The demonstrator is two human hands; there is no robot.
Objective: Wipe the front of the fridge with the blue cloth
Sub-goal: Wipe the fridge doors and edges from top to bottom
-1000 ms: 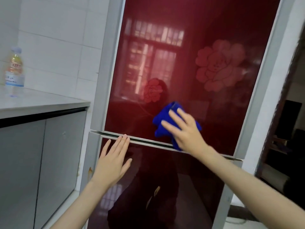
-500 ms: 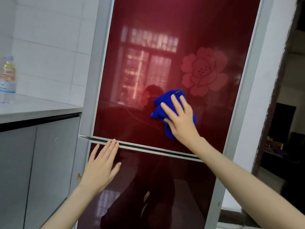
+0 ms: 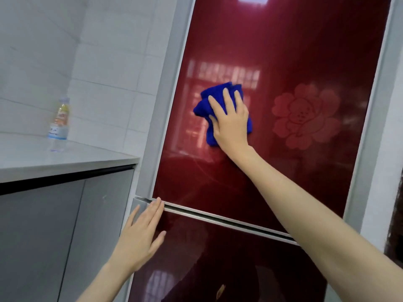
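Fingers, right hand (image 3: 231,123): spread flat, pressing the blue cloth (image 3: 212,101) against the glass; no curl around it
Fingers, left hand (image 3: 139,238): straight and close together, thumb out to the side; flat on the lower door (image 3: 229,269), tips touching the grey strip (image 3: 218,220) between the doors
Blue cloth: bunched, pinned under the right palm on the upper door (image 3: 283,51); left of the pale flower print (image 3: 305,116); blue folds showing above and left of the fingers
Fridge (image 3: 165,105): glossy dark red front, grey frame; window reflection behind the cloth
Right forearm: bare, reaching in from the lower right, crossing the strip
Counter (image 3: 54,162): pale top, left of the fridge, grey cabinet fronts beneath
Bottle (image 3: 60,123): clear plastic, upright on the counter near the tiled wall (image 3: 104,73); well apart from both hands
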